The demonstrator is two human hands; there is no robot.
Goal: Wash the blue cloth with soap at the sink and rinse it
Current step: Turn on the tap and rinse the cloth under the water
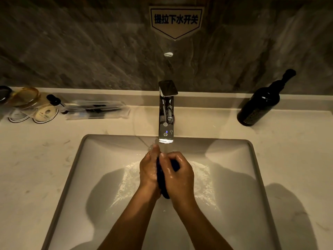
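while water runs from the chrome faucet point(166, 112) straight down onto the knuckles, both hands are pressed together over the middle of the sink point(75, 170), and the blue cloth point(160, 175) is squeezed between them. the left hand point(149, 168) is wrapped around the cloth from its side, fingers curled in and closed on the fabric, thumb up near the stream. the right hand point(178, 175) clamps from the other side, fingers folded over the top of the bundle, also closed tight on it. only a dark blue strip shows in the gap between the palms, plus a small bulge poking out below the wrists and a bit by the right thumb. both hands look wet and shiny. splashing water spreads pale across the basin floor behind and beside the hands. out on the countertop point(36, 159), a dark pump bottle point(259, 103) stands at the far right, well apart from the sink, and clear wrapped packets point(97, 110) lie at the far left beside some round coasters point(45, 114). a sign point(176, 20) with printed characters sits on the wall above the faucet.
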